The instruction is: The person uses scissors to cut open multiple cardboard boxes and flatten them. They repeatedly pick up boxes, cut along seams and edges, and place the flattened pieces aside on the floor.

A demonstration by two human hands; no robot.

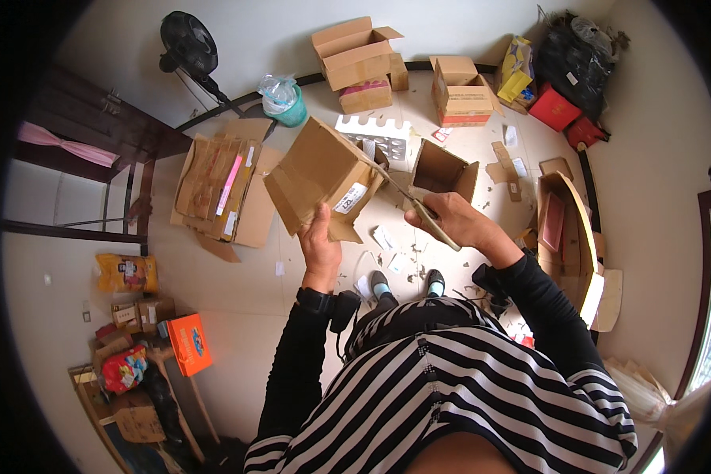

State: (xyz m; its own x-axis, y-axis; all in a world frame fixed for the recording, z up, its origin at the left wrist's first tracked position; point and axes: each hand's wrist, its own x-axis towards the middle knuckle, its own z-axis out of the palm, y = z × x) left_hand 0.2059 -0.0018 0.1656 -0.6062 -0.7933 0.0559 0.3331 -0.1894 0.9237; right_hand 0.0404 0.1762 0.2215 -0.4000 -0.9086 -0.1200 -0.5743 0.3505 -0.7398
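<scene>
My left hand (321, 243) grips the lower edge of a brown cardboard box (323, 172), with the thumb on its side. The box is tilted in the air and a white label (351, 197) with print is stuck on it. From its upper right edge a long narrow brown strip (398, 188) runs down to my right hand (450, 216), which is closed around it. Whether the strip is tape or cardboard I cannot tell. Beyond my right hand an open cardboard box (441, 169) sits on the floor.
Flattened cardboard (213, 189) is stacked at left, near a teal bin (287, 109) and a black fan (189, 44). Open boxes (355, 53) stand by the far wall. A large carton (563, 237) is at right. Scraps (415, 275) litter the floor around my feet.
</scene>
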